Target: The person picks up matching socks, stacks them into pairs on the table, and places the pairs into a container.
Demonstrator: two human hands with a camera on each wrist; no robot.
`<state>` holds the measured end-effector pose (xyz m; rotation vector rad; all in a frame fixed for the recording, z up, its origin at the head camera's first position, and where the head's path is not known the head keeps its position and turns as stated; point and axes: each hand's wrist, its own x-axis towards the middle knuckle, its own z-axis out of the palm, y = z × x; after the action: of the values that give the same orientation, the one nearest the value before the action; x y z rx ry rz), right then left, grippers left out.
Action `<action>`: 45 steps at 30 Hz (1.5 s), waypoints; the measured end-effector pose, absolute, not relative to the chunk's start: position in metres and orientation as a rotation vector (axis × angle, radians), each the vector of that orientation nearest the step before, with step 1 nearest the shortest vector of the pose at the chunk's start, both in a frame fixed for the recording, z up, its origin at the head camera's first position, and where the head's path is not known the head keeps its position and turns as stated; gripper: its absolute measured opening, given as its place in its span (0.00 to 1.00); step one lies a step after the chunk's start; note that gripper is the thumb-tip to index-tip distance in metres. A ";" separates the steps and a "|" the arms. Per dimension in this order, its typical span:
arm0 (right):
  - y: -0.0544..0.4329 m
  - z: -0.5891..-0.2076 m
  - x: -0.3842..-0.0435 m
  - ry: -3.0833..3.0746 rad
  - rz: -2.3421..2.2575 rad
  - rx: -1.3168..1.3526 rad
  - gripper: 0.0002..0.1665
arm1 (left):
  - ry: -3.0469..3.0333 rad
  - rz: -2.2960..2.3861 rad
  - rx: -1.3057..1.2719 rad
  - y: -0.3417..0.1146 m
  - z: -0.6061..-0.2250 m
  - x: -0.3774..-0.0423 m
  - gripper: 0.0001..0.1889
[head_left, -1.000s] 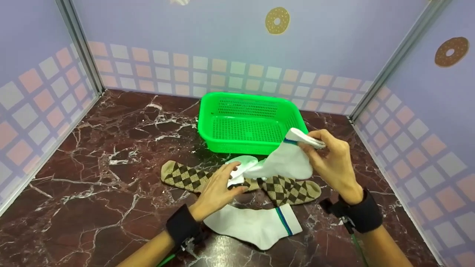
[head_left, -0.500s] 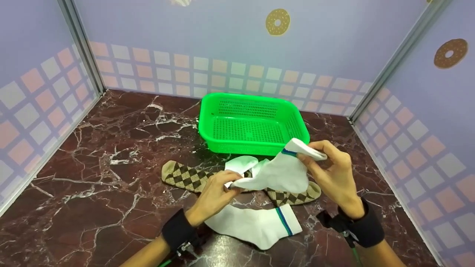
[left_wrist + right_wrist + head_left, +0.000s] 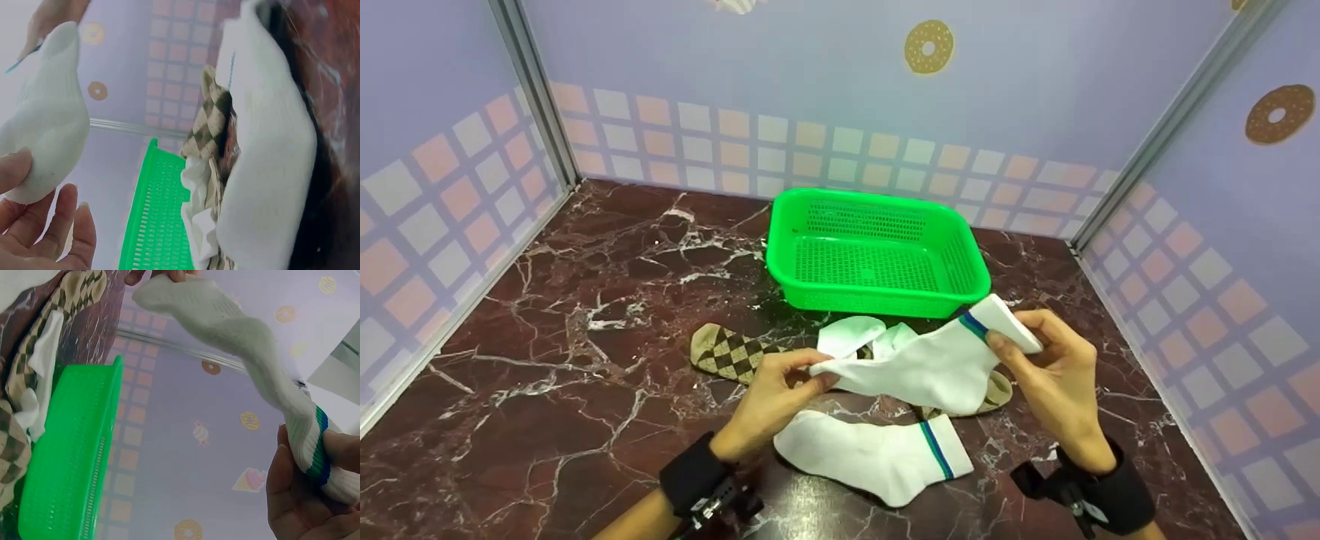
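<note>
A white sock point(image 3: 930, 367) with a blue and green stripe is stretched in the air between both hands. The left hand point(image 3: 780, 397) pinches its toe between thumb and fingers. At the cuff, the right hand point(image 3: 1054, 375) grips the sock near the stripe, thumb in front and fingers behind. Below it a second white striped sock point(image 3: 870, 454) lies flat on the table, cuff to the right. Brown argyle socks point(image 3: 731, 354) lie behind, partly covered by the held sock. On top of them sits more white fabric point(image 3: 851, 336), whose shape is partly hidden.
A green plastic basket point(image 3: 877, 300) with slotted walls stands behind the socks, nothing inside it. The dark marbled table point(image 3: 607, 352) is bounded by patterned panels point(image 3: 825, 90) at the back and both sides.
The left hand has taken the toe of the white sock and drawn it left and down. The right hand has lowered the cuff slightly, and the sock is now straighter.
</note>
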<state>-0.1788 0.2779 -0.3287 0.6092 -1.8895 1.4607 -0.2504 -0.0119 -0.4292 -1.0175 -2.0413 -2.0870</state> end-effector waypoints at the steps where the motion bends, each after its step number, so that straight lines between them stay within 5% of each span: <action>1: 0.281 -0.332 -0.179 -1.883 1.485 0.604 0.12 | -2.019 -2.139 -1.018 -0.013 -0.429 -0.250 0.08; 21: 0.303 -0.381 -0.164 -2.140 1.614 0.262 0.30 | -1.891 -2.810 -0.798 -0.031 -0.423 -0.240 0.11; 45: 0.304 -0.444 -0.156 -2.729 1.563 0.153 0.16 | -2.546 -2.353 -0.579 -0.050 -0.450 -0.238 0.12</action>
<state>-0.1560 0.3037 -0.4437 0.1528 -2.7291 1.5635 -0.2384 -0.0496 -0.4498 -0.5789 -2.5462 -2.3532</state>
